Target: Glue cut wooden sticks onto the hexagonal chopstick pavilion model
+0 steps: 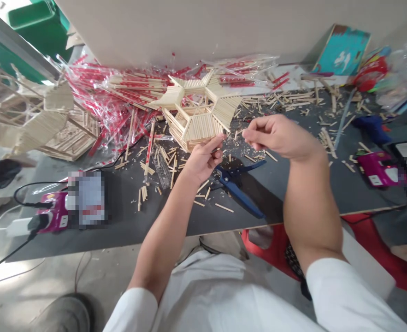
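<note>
A star-shaped model made of thin wooden sticks point(203, 127) stands over the dark table, with an open middle and pointed flaps. My left hand point(205, 159) is closed at its near right corner, thumb and index finger pinching the edge. To the right, apart from the model, my right hand point(281, 136) is raised with its fingertips pressed together. Whatever may be between those fingertips is too small to make out. Blue-handled cutters point(239, 189) lie on the table below, between my forearms. A clear ruler point(162, 168) lies left of my left hand among cut stick pieces.
Plastic-wrapped stick bundles point(120, 87) are heaped along the wall. Larger stick models point(33, 115) stand at the left. A purple power strip point(54, 212) with cables sits front left; another purple power strip point(378, 168) is at right. A red chair point(268, 249) stands below the table edge.
</note>
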Demonstrator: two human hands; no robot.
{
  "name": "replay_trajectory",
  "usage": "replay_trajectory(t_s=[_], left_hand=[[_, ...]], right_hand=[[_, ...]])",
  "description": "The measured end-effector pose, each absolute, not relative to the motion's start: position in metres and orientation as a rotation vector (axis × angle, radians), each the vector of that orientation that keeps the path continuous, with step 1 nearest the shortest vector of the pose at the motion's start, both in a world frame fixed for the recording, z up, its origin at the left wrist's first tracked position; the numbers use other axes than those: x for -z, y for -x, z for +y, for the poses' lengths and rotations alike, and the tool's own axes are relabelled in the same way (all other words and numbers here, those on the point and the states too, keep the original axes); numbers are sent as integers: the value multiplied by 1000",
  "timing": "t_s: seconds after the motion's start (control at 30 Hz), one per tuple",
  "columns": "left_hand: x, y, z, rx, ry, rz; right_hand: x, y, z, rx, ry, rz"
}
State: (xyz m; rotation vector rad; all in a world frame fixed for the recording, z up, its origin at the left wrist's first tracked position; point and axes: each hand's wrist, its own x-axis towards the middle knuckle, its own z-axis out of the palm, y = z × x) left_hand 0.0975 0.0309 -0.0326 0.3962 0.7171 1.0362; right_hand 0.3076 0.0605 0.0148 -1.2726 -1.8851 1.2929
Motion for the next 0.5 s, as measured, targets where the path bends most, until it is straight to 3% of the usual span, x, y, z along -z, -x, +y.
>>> replay_trajectory(t_s=[0.23,0.5], left_hand=[[29,-98,30,-1028,-418,749],[32,-95,33,-977,-436,738]], right_hand=[[-51,-264,89,-800,1382,-2176],[-56,-251,102,-779,1509,-2305]])
